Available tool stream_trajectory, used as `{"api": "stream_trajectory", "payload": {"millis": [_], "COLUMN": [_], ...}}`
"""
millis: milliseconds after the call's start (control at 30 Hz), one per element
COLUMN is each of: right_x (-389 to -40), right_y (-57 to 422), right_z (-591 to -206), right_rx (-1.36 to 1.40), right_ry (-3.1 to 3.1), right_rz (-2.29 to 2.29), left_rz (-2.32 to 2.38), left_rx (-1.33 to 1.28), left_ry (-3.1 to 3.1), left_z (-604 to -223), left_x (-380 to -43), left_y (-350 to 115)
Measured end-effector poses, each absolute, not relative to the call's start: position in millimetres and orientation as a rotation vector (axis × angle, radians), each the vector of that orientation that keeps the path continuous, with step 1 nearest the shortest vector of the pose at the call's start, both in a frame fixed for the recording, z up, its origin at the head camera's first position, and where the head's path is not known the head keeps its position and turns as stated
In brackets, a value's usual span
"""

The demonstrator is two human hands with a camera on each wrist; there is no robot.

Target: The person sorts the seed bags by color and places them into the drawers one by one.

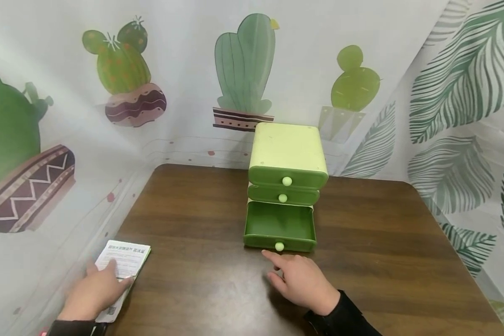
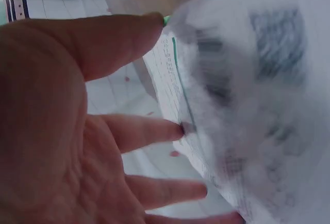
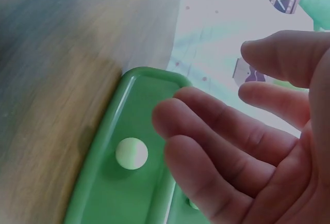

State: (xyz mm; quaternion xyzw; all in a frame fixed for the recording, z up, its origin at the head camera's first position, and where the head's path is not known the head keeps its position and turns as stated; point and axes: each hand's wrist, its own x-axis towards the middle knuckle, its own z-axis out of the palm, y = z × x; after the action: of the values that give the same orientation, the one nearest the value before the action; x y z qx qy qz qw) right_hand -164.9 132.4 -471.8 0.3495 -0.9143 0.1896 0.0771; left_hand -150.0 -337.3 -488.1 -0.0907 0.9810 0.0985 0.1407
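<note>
A white printed packet (image 1: 123,258) with a green edge lies at the table's left side. My left hand (image 1: 93,288) grips it, thumb at one edge and fingers toward the other; in the left wrist view the near part of the packet (image 2: 247,95) is blurred. My right hand (image 1: 304,280) is just in front of a small green drawer unit (image 1: 288,147), index finger extended close to the round knob (image 1: 279,246) of the bottom drawer (image 1: 260,240). That drawer is pulled out, with its bare green floor showing. Nothing is between the right hand's fingers (image 3: 198,126).
The drawer unit stands at the back of the brown wooden table (image 1: 193,280). Its middle drawer (image 1: 264,193) and top drawer (image 1: 264,175) each have a pale knob. A white cloth (image 1: 185,93) printed with cacti and leaves hangs around the table's back and sides.
</note>
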Motion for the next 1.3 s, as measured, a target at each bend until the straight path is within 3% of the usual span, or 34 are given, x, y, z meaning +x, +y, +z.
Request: {"api": "stream_trajectory", "payload": {"millis": [467,767,1300], "right_x": [-164,-166,-160], "right_y": [134,131,139], "right_z": [-474,-475,-475], "right_rx": [1.083,1.095,1.058], "right_ry": [-2.706,-2.696,-2.732], "right_rz": [0.594,0.587,0.572], "left_rz": [0.250,0.279,0.264], "left_rx": [-0.083,-0.003,0.573], "left_ry": [2.881,2.952,3.048], "left_z": [-497,-501,-510], "left_x": [-149,-152,-147], "left_y": [-334,-288,-187]}}
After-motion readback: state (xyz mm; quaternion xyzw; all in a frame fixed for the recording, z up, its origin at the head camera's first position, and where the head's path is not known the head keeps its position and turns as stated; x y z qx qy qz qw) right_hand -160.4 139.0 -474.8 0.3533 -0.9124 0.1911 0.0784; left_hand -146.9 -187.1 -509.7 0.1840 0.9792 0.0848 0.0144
